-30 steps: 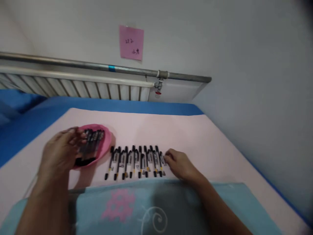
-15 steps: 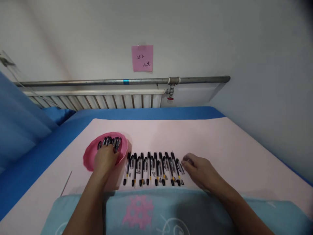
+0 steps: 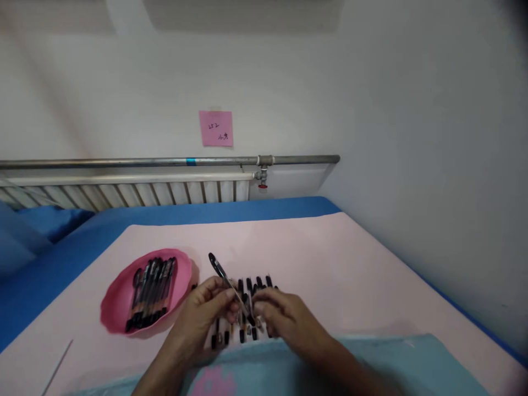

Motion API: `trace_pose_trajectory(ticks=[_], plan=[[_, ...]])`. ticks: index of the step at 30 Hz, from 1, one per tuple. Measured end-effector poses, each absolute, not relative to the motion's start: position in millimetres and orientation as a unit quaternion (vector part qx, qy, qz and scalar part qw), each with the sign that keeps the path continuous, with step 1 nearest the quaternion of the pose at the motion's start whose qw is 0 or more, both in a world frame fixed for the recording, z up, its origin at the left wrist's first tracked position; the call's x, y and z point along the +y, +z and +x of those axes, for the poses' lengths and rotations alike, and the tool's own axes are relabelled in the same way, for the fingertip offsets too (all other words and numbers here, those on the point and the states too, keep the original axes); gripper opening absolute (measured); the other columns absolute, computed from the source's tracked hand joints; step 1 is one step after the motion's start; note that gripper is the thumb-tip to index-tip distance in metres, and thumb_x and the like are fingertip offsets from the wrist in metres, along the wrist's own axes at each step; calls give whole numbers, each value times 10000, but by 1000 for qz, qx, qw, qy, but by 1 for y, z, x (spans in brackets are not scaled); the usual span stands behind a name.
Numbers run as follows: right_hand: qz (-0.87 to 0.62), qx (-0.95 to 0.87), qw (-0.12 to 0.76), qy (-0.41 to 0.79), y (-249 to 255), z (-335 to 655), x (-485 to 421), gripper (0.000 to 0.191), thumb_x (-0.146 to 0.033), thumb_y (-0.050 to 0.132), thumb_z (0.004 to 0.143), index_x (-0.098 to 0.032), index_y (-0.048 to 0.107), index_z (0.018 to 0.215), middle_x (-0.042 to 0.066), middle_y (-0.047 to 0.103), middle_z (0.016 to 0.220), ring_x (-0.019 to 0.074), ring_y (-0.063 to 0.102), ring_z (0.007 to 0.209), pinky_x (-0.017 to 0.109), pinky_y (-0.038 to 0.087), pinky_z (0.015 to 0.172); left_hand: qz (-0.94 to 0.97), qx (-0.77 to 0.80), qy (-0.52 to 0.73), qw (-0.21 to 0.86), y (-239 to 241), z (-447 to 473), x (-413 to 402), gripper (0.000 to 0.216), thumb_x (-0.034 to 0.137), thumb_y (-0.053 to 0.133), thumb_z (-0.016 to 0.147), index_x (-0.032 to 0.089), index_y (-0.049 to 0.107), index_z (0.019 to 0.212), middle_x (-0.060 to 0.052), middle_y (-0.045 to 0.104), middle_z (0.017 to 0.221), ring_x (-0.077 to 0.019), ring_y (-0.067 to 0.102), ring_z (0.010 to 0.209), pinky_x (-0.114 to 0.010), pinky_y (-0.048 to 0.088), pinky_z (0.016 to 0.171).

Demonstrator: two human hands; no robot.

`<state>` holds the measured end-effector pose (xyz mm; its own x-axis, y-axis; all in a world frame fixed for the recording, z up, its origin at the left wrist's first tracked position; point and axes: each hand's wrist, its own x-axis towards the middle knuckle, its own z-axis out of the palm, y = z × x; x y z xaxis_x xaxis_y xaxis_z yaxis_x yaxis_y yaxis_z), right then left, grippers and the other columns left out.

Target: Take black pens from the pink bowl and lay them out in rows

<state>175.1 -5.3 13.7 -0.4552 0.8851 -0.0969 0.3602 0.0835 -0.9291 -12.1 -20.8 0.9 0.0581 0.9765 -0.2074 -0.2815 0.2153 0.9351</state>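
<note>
My left hand (image 3: 202, 311) is closed on a gel pen (image 3: 219, 268) with a black cap and a clear barrel. The pen is raised and tilted, its cap end pointing up and away to the left. Beside its lower end, my right hand (image 3: 289, 319) has its fingers curled together; what they hold, if anything, I cannot make out. Beneath both hands lies a row of disassembled pens (image 3: 241, 335), barrels with small metal tips, partly hidden by the hands. To the left, a pink scalloped dish (image 3: 110, 308) holds several capped pens (image 3: 153, 291) lying side by side.
A pale pink sheet (image 3: 330, 264) covers the work surface, with blue cloth (image 3: 231, 208) along its far edge. A thin white stick (image 3: 56, 367) lies at the front left. Light-blue fabric (image 3: 371, 357) is nearest me. Behind stand a radiator (image 3: 165, 193) and pipe (image 3: 157, 162).
My left hand has moved from the dish to above the row, now with a pen in it. My right hand has come in from the row's right end. The view has shifted.
</note>
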Motion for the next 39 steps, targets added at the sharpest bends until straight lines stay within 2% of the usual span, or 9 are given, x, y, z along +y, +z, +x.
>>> trace_pose_trajectory(ticks=[4,9,15,20,23,25,27,30,39], plan=[[-426,-702,238,520,2,168,-13,99,-235,501,780,-186,586,779,-23,586,676,90,503,591,187,353,539,372,434,497,653,-9,6,-24,142,278,672,700,161,611,754,-9,611,653,-112,551,550,-244,423,563],[-402,-701,168,565,-1,170,-15,128,-249,472,808,-172,542,733,-29,574,593,72,463,511,177,333,505,275,432,594,621,0,-5,-18,331,354,637,727,149,622,986,-82,668,892,-169,617,778,-274,465,683],[-365,-700,139,599,13,172,-19,195,-263,458,824,-162,522,670,-25,556,559,70,447,492,177,325,485,225,436,653,576,10,-19,-13,197,268,671,700,126,622,827,-49,660,715,-154,626,674,-260,495,640],[-382,-686,132,605,12,174,-19,167,-275,480,811,-162,534,699,-23,556,566,76,452,502,186,328,486,130,409,746,510,11,-57,-2,18,141,585,731,125,593,728,-24,609,663,-116,594,621,-220,503,569],[-400,-666,145,613,7,173,-17,180,-288,477,814,-163,515,690,-20,552,560,74,443,496,185,324,478,104,400,713,567,13,-62,-3,60,73,560,696,132,557,682,19,514,579,-54,471,450,-161,417,409],[-395,-657,147,625,5,172,-16,187,-293,477,817,-162,515,689,-19,556,565,68,432,485,184,309,469,137,410,645,630,14,-54,-8,35,113,586,704,136,566,721,54,425,540,-19,320,362,-131,266,304],[-380,-647,145,645,6,172,-16,172,-283,473,820,-158,536,720,-25,552,558,60,419,466,183,295,462,187,427,574,673,14,-42,-13,134,209,613,732,140,594,845,63,398,558,-7,257,357,-124,173,287],[-361,-625,128,679,10,171,-17,166,-261,451,828,-151,572,799,-34,535,536,52,380,418,183,278,434,250,427,520,697,12,-30,-19,284,296,633,740,141,600,976,57,405,595,0,251,385,-120,162,311],[-312,-546,117,768,17,169,-18,181,-269,448,820,-136,570,833,-44,522,531,33,339,347,169,235,351,278,421,547,668,5,-28,-19,240,293,668,717,123,642,883,59,421,534,6,268,381,-123,154,326]])
